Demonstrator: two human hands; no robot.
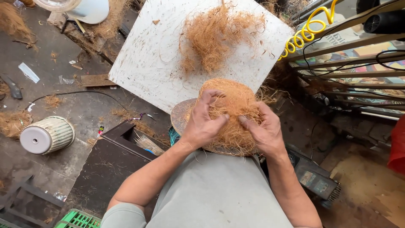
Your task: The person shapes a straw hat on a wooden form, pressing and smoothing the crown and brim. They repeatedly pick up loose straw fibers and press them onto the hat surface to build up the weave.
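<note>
Landmark: the round fibre mound [230, 107], a dome of brown coconut-like fibre sitting on a round flat disc [180, 116] in the person's lap area, just at the near edge of the white worktop [147, 55].

Left hand [202, 122]: on the left flank of the mound, fingers curled in, grip pinching loose strands against the dome. Thumb lies across the top of the fibre.

Right hand [263, 131]: on the right flank of the mound, fingers bent inward, grip closed on a tuft of the same fibre. The two hands' fingertips are near each other at the mound's front face, not touching.

Mound: upright, dome up, disc rim showing on its left side; ragged strands hang over the disc's front edge.

Around the mound:
- Beyond it, on the worktop: a loose fibre pile [215, 36], untidy, apart from the mound.
- Beyond-right: a yellow coiled hose [306, 29] by a metal rack [354, 63] with black cables.
- Left, on the floor: a ribbed pale pot [48, 135] lying on its side, well apart.
- Below-left: a dark box [114, 164], and past it a green crate [78, 219] corner at the frame edge.
- Below-right: a dark device with vents [314, 179] on the floor.
- Far beyond-left: a white bucket-like vessel [86, 8], partly cut off.

Floor is littered with fibre scraps.
</note>
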